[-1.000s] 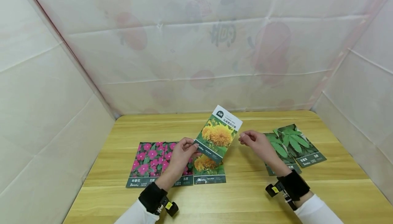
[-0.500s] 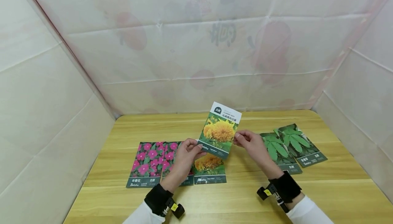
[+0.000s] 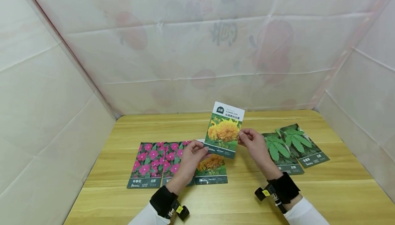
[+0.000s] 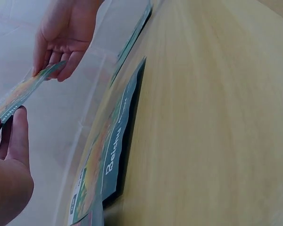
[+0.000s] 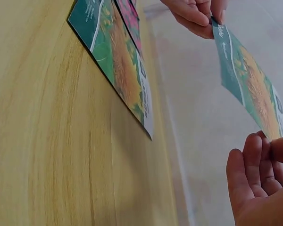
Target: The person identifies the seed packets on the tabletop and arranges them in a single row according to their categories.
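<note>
A seed packet (image 3: 224, 129) with orange-yellow blooms and a white top is held up over the table, tilted a little. My left hand (image 3: 193, 158) pinches its lower left corner between thumb and fingers. At its right edge, my right hand (image 3: 253, 146) pinches it too, as the right wrist view also shows, with the thumb and fingertips on the packet edge (image 5: 257, 94). Beneath it lies a second yellow-flower packet (image 3: 211, 173), partly covered in the head view by the held one and my left hand. In the left wrist view this lying packet (image 4: 114, 150) appears edge-on.
Two pink-flower packets, one at the far left (image 3: 147, 163) and one beside it (image 3: 172, 158), lie left of the yellow one. On the right are two green-leaf packets, the nearer (image 3: 279, 149) overlapped by the other (image 3: 303, 146). Cloth walls (image 3: 185, 57) surround the wooden table (image 3: 240, 201).
My right hand has come left and taken hold of the packet's right edge. The packet has turned more upright and shifted slightly right, my left hand moving right with it.
</note>
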{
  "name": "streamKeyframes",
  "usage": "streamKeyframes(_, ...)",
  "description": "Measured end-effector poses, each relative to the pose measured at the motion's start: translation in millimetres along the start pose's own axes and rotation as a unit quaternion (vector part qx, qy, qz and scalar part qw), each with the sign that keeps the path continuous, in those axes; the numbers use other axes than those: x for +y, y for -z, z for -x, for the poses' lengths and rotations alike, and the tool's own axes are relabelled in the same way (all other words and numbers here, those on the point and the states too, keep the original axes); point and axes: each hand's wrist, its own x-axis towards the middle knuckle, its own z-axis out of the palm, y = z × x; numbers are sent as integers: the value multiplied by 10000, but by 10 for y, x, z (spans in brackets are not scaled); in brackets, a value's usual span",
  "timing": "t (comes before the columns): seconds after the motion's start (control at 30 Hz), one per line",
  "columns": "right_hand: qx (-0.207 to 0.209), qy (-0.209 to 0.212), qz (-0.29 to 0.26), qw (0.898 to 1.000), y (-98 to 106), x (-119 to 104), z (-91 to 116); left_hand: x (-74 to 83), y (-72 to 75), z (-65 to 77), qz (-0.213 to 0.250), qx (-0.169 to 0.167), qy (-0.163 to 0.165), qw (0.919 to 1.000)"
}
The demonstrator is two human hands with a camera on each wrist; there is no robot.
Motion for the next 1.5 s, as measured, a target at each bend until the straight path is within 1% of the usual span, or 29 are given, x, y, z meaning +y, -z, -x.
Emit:
streamKeyframes(0.17, 146, -6, 152, 9998, 10, -13, -10, 9, -14, 6, -258, -73, 12, 9996)
streamKeyframes(0.27, 218, -34, 169, 9996, 37, -15, -27, -1, -1, 6, -438, -123, -85, 9989)
streamKeyframes(0.37, 264, -83, 153, 9995, 88, -8, -36, -37, 51, -6, -650, -254, -421, 9967)
streamKeyframes(0.43, 221, -124, 207, 9995, 139, -5, -28, -91, 122, -26, -814, -374, -740, 9932)
streamKeyframes(0.5, 132, -186, 305, 9993, 195, -6, -5, -126, 202, -42, -997, -457, -996, 9890)
streamKeyframes(0.53, 85, -208, 380, 9990, 225, -8, 9, -124, 235, -41, -1091, -485, -1071, 9870)
streamKeyframes(0.6, -11, -261, 549, 9982, 279, -10, 46, -109, 302, -35, -1272, -450, -1083, 9849)
streamKeyframes(0.7, -106, -340, 785, 9963, 350, 12, 103, -36, 376, -5, -1542, -369, -1028, 9820)
streamKeyframes(0.73, -139, -356, 851, 9956, 371, 28, 119, 20, 377, 12, -1550, -302, -954, 9828)
streamKeyframes(0.8, -206, -397, 962, 9944, 413, 72, 148, 79, 401, 21, -1587, -200, -876, 9832)
streamKeyframes(0.9, -313, -405, 1139, 9922, 476, 150, 180, 198, 403, 45, -1446, 15, -560, 9879)
streamKeyframes(1.0, -421, -385, 1366, 9890, 531, 218, 206, 247, 436, 51, -1427, 142, -388, 9889)
streamKeyframes(1.07, -487, -387, 1501, 9867, 562, 256, 220, 264, 459, 48, -1459, 186, -336, 9886)
streamKeyframes(1.3, -680, -521, 1669, 9822, 608, 348, 239, 270, 507, 46, -1774, 253, -371, 9831)
streamKeyframes(1.5, -796, -458, 1943, 9766, 598, 399, 234, 249, 506, 43, -1900, 299, -415, 9805)
